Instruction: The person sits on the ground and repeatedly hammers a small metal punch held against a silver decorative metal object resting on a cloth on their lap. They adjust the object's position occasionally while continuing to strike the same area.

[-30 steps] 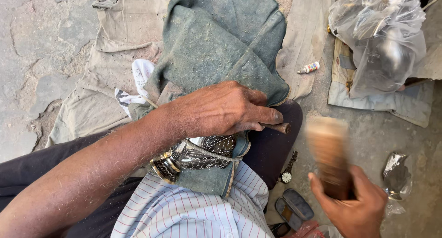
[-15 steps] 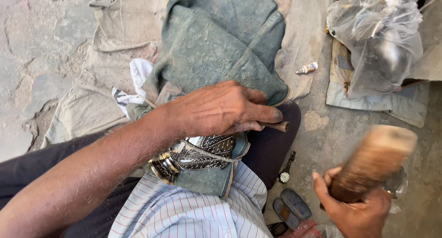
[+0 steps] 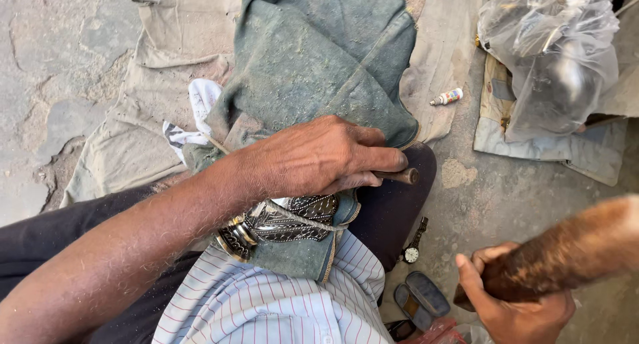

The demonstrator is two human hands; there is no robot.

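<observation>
Left hand [image 3: 319,159]: palm down, fingers extended and pressed together, pointing right; bare forearm runs diagonally from lower left. Right hand [image 3: 516,297]: low at right edge, fingers and thumb curled in a closed grip, thumb uppermost.

Lap work on ground

Left hand [image 3: 319,159] on tool [image 3: 399,176] over metalwork [image 3: 283,222] in cloth [image 3: 313,64]; right hand [image 3: 516,297] gripping mallet [image 3: 566,251] rightward; watch [image 3: 413,251] between; bag [image 3: 552,58] far right.
</observation>
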